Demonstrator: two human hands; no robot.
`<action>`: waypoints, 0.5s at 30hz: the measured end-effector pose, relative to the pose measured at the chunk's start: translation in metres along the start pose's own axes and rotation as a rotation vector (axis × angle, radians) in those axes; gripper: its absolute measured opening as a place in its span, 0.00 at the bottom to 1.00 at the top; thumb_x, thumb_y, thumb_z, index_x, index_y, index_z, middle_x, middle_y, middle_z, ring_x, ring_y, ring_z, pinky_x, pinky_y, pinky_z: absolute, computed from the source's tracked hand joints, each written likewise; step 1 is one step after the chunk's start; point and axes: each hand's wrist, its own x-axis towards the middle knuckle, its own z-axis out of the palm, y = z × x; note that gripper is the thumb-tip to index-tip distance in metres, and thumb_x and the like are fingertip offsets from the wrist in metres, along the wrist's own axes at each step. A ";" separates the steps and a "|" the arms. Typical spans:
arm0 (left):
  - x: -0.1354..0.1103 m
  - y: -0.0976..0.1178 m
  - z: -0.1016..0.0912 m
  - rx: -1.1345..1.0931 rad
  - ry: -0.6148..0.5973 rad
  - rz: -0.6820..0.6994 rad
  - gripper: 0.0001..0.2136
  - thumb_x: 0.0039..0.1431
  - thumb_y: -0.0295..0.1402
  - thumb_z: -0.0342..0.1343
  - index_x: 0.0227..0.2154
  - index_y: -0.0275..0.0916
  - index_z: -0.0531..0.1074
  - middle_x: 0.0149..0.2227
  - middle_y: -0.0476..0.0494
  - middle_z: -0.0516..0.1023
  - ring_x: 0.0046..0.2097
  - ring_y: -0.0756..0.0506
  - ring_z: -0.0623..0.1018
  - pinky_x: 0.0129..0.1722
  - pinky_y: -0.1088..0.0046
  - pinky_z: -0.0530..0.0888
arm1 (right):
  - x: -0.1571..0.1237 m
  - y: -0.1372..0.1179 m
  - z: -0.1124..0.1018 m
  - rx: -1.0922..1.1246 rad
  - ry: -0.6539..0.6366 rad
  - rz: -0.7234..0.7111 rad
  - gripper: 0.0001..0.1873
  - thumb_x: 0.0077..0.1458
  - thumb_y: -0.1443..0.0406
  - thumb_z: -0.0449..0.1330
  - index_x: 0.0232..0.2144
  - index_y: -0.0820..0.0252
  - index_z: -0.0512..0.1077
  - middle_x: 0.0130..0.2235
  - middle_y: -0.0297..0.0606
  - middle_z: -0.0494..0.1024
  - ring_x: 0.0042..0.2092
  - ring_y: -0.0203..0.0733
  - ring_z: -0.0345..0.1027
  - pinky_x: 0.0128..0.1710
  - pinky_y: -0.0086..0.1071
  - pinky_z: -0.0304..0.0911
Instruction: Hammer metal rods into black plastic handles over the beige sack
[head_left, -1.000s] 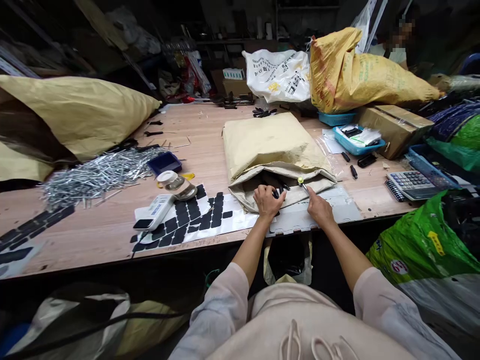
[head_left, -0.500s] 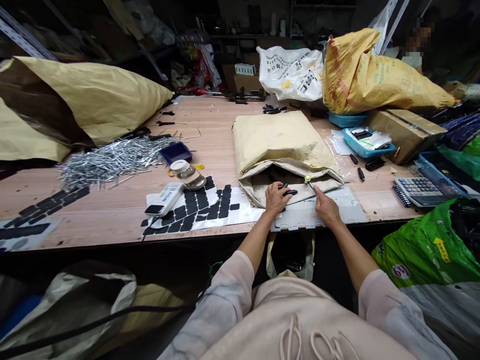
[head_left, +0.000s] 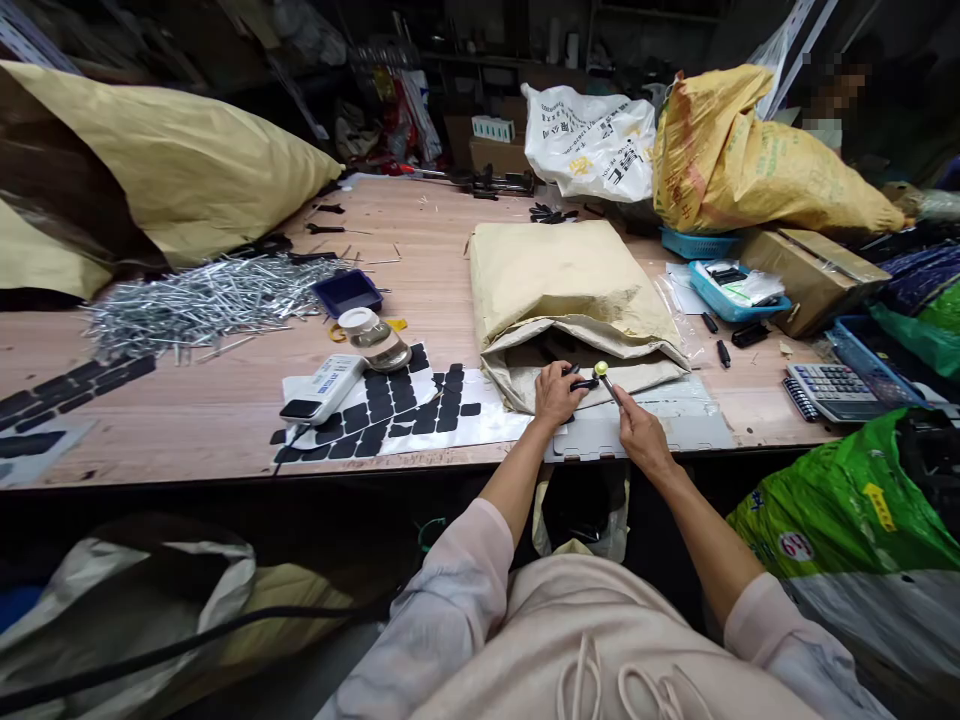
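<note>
Tool [head_left: 606, 379], yellow-tipped, gripped in the right hand [head_left: 642, 432], sits right by a black piece [head_left: 584, 384] the left hand [head_left: 556, 396] pinches; holding both steady should aid alignment.

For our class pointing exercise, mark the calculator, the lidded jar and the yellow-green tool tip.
Calculator [head_left: 834, 386]: head view, on its keys.
Lidded jar [head_left: 379, 342]: head view, on its side.
Yellow-green tool tip [head_left: 601, 369]: head view, on its rounded face.

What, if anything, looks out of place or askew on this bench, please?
Mostly untidiness: the silver rods lie in a loose heap straight on the table, with a few strays apart from it. The sheets of black pads overlap at odd angles. The paper sack has a crumpled, gaping mouth.
</note>
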 end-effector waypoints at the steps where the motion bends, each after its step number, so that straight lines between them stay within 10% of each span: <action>1: 0.000 0.000 0.000 -0.002 -0.002 -0.001 0.08 0.56 0.37 0.65 0.39 0.49 0.81 0.56 0.46 0.69 0.59 0.39 0.64 0.61 0.58 0.61 | 0.001 0.000 0.001 -0.011 -0.017 0.014 0.28 0.64 0.66 0.48 0.65 0.50 0.64 0.56 0.39 0.77 0.54 0.50 0.73 0.53 0.40 0.69; 15: -0.003 0.005 -0.003 0.002 0.010 -0.004 0.09 0.55 0.37 0.65 0.39 0.48 0.80 0.55 0.46 0.70 0.58 0.40 0.65 0.60 0.61 0.63 | 0.005 -0.001 0.000 0.010 -0.054 0.035 0.27 0.65 0.65 0.48 0.64 0.50 0.66 0.54 0.38 0.79 0.52 0.48 0.75 0.52 0.39 0.69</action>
